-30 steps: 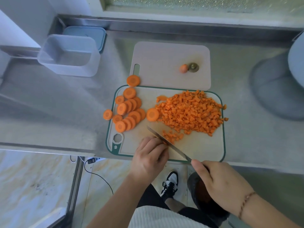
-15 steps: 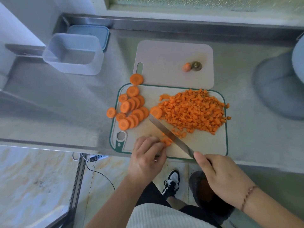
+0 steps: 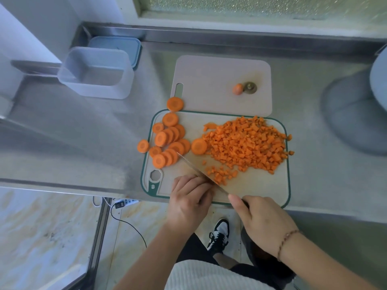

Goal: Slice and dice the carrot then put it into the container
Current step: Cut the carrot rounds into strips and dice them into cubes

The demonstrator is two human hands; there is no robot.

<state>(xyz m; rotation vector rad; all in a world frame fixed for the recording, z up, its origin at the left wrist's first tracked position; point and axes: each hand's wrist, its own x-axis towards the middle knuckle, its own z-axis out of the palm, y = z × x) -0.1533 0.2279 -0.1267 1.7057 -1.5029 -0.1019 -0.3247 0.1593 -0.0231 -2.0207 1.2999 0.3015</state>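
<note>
— Both hands busy?
— Yes. My right hand grips the steel knife; my left hand curls over carrot bits, steadying them.
— Beyond?
— Orange diced heap, round slices waiting, pale plastic container empty, far left.

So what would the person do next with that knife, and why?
Probably another chop just beside the left hand. The right hand holds the knife against the left fingers, which seem to cover a piece being cut; fresh dice lie beside the blade. Many carrot rounds remain whole and the container holds no carrot.
</note>
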